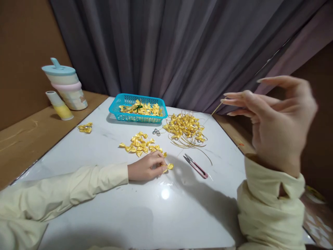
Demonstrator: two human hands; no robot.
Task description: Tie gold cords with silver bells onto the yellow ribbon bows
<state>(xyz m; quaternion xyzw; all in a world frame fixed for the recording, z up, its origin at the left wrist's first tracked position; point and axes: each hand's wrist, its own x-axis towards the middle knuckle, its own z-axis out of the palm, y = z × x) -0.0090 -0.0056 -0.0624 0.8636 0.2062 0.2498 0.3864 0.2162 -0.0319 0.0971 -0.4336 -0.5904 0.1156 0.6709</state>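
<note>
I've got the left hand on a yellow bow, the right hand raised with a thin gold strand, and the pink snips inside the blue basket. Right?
Not the pink snips: the head view shows them on the white tabletop, outside the blue basket. Left hand on a yellow bow, right hand raised with the gold strand: correct.

Both long sleeves (78, 185) are pale cream and wrinkled; a small slit (282, 191) marks the right cuff (265, 175), and above that cuff the right hand (283, 125) has long fingernails (230, 94).
</note>
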